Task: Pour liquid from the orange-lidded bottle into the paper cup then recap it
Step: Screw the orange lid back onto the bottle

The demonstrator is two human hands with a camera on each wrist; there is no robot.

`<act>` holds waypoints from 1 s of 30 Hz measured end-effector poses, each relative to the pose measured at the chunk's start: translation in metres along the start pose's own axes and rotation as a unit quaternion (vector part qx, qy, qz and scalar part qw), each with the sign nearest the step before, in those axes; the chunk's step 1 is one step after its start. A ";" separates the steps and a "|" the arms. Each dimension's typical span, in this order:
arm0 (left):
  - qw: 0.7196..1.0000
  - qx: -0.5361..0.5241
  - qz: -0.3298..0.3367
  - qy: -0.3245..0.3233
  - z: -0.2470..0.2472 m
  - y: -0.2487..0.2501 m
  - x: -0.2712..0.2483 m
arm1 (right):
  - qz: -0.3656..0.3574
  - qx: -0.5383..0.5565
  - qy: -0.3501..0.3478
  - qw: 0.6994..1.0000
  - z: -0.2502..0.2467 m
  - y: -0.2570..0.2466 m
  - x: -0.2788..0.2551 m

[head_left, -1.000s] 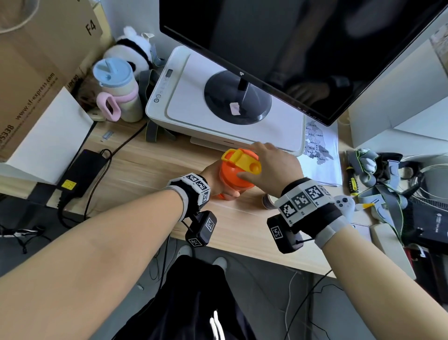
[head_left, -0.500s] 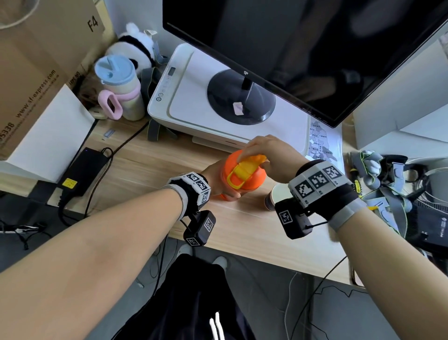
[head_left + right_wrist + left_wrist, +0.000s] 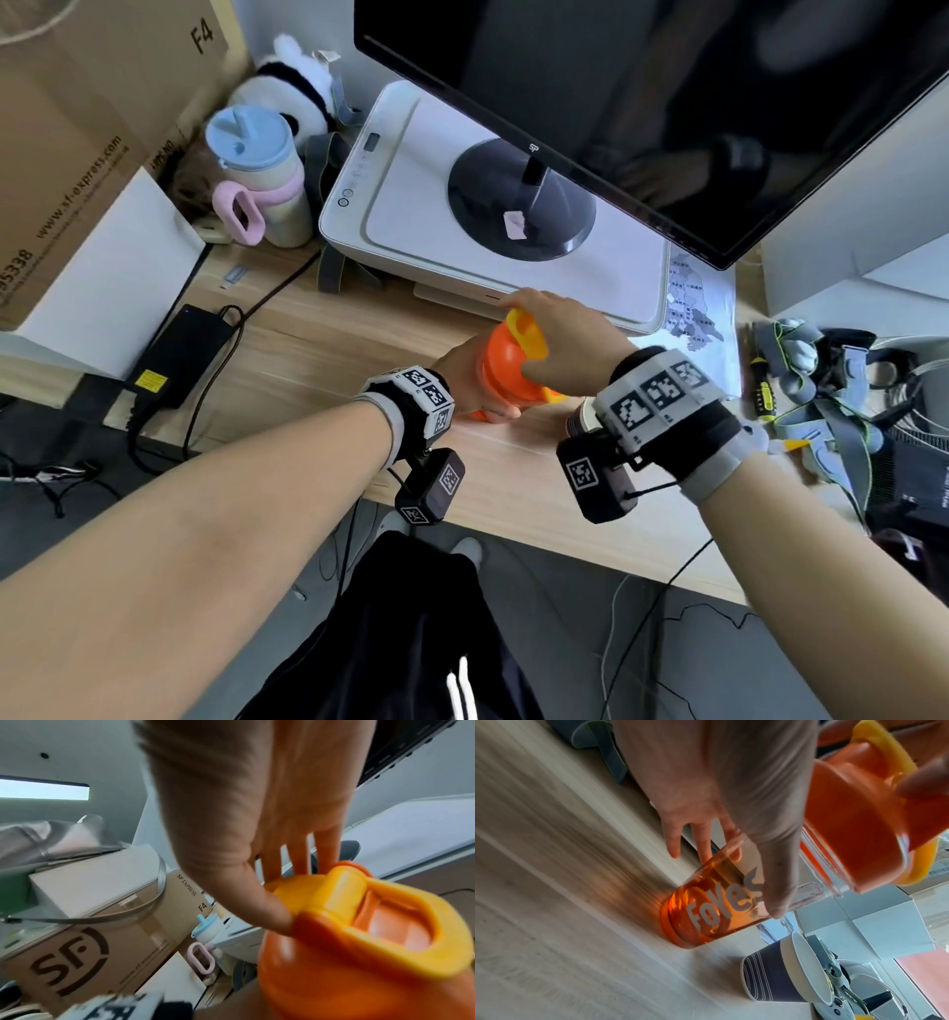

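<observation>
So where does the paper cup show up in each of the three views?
Head: the cup peeks out just right of the bottle, mostly hidden by the right wrist band.
Left wrist: lower right, on the desk beside the bottle's base.
Right wrist: not in it.
Shared landmark: the orange lid, seen in all three.

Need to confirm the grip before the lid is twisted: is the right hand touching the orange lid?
Touching. The right wrist view shows the right hand with its thumb pressed against the orange lid.
</observation>
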State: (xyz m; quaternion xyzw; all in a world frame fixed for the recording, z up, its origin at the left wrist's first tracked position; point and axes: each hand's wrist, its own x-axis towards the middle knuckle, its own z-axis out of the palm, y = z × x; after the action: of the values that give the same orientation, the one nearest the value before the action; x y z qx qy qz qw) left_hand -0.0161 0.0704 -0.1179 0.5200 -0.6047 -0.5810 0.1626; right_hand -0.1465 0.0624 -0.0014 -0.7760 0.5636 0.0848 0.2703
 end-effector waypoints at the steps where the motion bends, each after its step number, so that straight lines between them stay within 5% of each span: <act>1: 1.000 0.007 0.000 0.003 0.000 0.000 0.000 | -0.031 0.008 -0.039 0.999 -0.005 0.001 0.002; 7: 1.000 0.015 -0.007 -0.007 -0.001 0.000 0.000 | -0.059 0.022 -0.095 0.994 -0.016 0.004 0.005; 16: 1.000 -0.011 -0.021 -0.006 -0.001 0.003 -0.001 | 0.068 -0.138 0.065 0.986 -0.011 -0.003 0.020; 26: 1.000 0.013 -0.024 -0.006 0.001 0.009 -0.003 | 0.225 0.048 0.058 0.971 0.006 0.018 0.018; 30: 0.999 0.006 -0.032 0.009 0.001 0.009 -0.004 | 0.116 0.017 0.165 0.979 0.007 0.023 0.001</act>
State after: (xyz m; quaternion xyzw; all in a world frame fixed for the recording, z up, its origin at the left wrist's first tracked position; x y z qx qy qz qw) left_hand -0.0192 0.0718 -0.1088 0.5451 -0.5895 -0.5779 0.1463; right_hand -0.1664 0.0599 -0.0149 -0.7040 0.6879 -0.0229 0.1751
